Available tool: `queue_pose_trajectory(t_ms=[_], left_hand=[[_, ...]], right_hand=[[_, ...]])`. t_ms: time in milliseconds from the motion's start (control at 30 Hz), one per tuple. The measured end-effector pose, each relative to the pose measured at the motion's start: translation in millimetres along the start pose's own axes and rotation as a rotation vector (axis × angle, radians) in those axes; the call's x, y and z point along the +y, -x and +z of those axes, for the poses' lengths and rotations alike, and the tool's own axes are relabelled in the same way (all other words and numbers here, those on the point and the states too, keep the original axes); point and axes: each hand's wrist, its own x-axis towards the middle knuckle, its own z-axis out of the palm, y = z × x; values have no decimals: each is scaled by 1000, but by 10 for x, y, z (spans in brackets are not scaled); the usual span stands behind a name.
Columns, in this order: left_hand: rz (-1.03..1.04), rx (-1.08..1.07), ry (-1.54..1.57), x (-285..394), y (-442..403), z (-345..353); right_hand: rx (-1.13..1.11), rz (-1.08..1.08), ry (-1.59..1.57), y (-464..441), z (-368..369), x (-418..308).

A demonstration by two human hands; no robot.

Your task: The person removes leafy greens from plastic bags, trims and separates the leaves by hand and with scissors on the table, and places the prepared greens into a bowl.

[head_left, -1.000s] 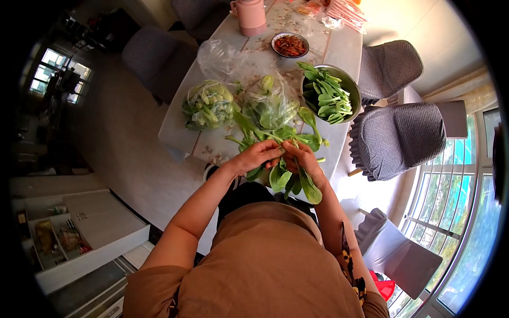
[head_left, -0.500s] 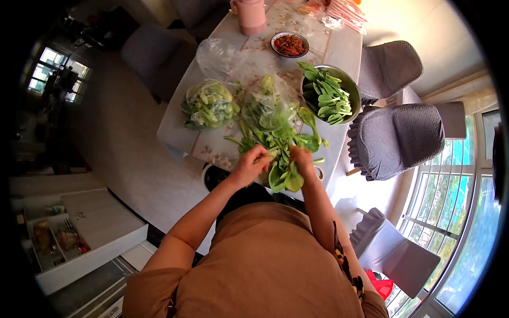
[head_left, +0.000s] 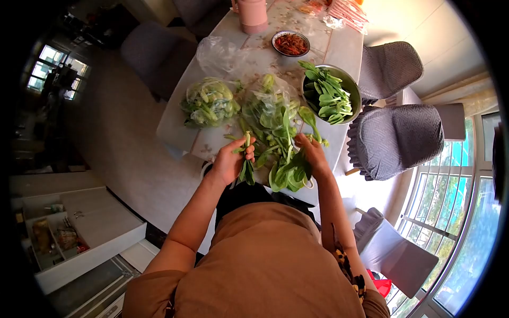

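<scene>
My left hand [head_left: 231, 160] is closed around a small stalk of leafy greens [head_left: 246, 169], its pale stem end up and its leaves hanging down. At the table's near edge, my right hand [head_left: 314, 155] has its fingers closed on leafy greens beside the loose pile; the exact stalk is partly hidden. Loose greens [head_left: 289, 175] lie between the hands, some leaves reaching over the edge. Behind them sits a clear plastic bag of greens [head_left: 269, 103], with another bagged bunch [head_left: 211, 103] to its left. A metal bowl [head_left: 354, 95] at the right holds long-leafed greens.
Farther back on the table [head_left: 175, 119] are a dish of reddish food [head_left: 290, 43], a pink jug [head_left: 251, 16] and a crumpled clear bag [head_left: 217, 55]. Grey covered chairs [head_left: 395, 140] stand along the right side. An open drawer [head_left: 90, 259] is at lower left.
My hands have moved apart: the left went leftward with a stalk of greens, now upright in its fingers, and the right shifted slightly right and up. The leaves near the edge shifted.
</scene>
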Motion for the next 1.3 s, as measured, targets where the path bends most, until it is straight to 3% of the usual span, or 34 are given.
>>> queue_pose_trajectory(t_ms=[100,267,333,400,500,667,767,800,1033,1133,1300], left_hand=[[-43,-32,45,35,-12,52],[-132,-93,-68,-80,-181,30],[-117,-129,-250,-138,-199,170],[-127,-109,-338,-183,-180,382],[-226,-81,-221,-218,-124,540],[-270,-367,49,-469,-378,79],[-212,-206,95,-374,-281,73],[-203,-195,-187,-242,-244,316],[-89,-82,-456,-106,-230,316],[-93,8,-407,-88,-241,354],[-217,-54,-387,-61,-180,382]], right_hand=[[-441,27,-440,267,-38,-344],[-572,-67,-571,472,193,-492],[-617,-54,-628,472,287,-475],[-593,-45,-560,456,342,-421],[-556,-155,-405,407,401,-322],[-408,-280,-46,484,375,-300],[-290,-247,44,532,347,-300],[-293,-242,49,523,311,-293],[-319,-167,-71,501,223,-310],[-336,-136,-188,526,252,-337],[-350,-157,-189,535,265,-346]])
